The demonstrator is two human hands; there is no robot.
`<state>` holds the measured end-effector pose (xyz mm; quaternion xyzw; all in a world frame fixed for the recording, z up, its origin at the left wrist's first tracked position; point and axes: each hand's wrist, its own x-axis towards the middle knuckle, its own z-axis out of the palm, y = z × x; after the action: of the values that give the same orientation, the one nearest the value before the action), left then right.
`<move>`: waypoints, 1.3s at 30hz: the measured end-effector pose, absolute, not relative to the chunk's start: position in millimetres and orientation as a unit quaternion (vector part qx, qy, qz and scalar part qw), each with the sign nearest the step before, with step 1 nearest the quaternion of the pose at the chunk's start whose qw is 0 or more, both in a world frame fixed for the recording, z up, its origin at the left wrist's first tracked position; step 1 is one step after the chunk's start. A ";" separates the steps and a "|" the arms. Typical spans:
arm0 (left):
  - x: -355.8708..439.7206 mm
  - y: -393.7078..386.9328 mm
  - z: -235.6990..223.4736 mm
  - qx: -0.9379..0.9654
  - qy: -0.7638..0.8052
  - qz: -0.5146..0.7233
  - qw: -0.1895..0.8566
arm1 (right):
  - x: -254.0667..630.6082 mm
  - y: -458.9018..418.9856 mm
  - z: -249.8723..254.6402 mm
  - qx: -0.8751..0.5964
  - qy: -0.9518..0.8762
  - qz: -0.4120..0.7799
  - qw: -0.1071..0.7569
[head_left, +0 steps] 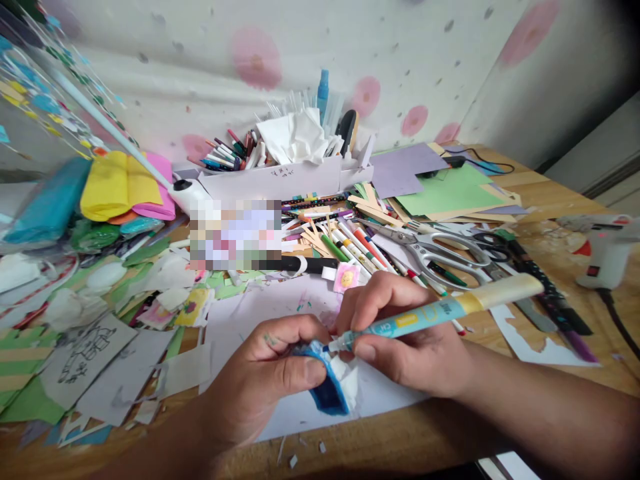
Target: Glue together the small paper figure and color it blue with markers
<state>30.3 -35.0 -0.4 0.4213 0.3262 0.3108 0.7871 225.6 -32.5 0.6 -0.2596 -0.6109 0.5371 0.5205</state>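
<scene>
My left hand [260,377] pinches a small white paper piece [333,387] that is partly coloured blue, thumb on top. My right hand [400,333] is closed around a light blue marker [440,308] with a cream cap end, its tip touching the blue patch on the piece. Both hands rest over a white sheet [280,313] on the wooden table [550,267].
Scissors [435,250] and loose markers [355,247] lie just behind my hands. A white box [280,179] of pens and tissue stands at the back. Coloured paper scraps and a drawing [83,350] cover the left. A glue gun [607,250] sits at the right.
</scene>
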 end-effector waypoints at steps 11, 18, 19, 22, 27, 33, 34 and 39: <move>28.2 -36.6 -0.8 0.414 0.300 0.310 0.802 | 225.3 -34.7 -1.7 -0.253 -0.601 0.545 0.527; 28.4 -36.9 -2.7 0.421 0.305 0.312 0.795 | 224.1 -33.4 0.5 -0.252 -0.604 0.538 0.531; 27.9 -36.7 -2.9 0.429 0.308 0.310 0.790 | 223.9 -33.2 0.2 -0.249 -0.606 0.538 0.530; 26.0 -35.2 -4.2 0.453 0.321 0.306 0.773 | 223.9 -32.6 -1.9 -0.261 -0.618 0.526 0.522; 24.3 -26.1 -9.8 0.535 0.369 0.274 0.708 | 229.8 -25.4 -9.8 -0.274 -0.584 0.521 0.559; 24.3 -9.3 -15.2 0.736 0.482 0.149 0.451 | 236.0 -4.0 -20.4 -0.332 -0.559 0.521 0.553; 23.3 -7.7 -14.5 0.745 0.484 0.134 0.439 | 236.0 -2.1 -21.4 -0.333 -0.566 0.532 0.534; 13.0 -4.4 -6.9 0.742 0.442 0.156 0.480 | 236.4 -7.1 -23.7 -0.289 -0.588 0.569 0.496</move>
<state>13.0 -4.4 -6.9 0.7416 0.4424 0.1556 0.4796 236.4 -7.1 -23.7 -0.2895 -0.5882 0.5695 0.4959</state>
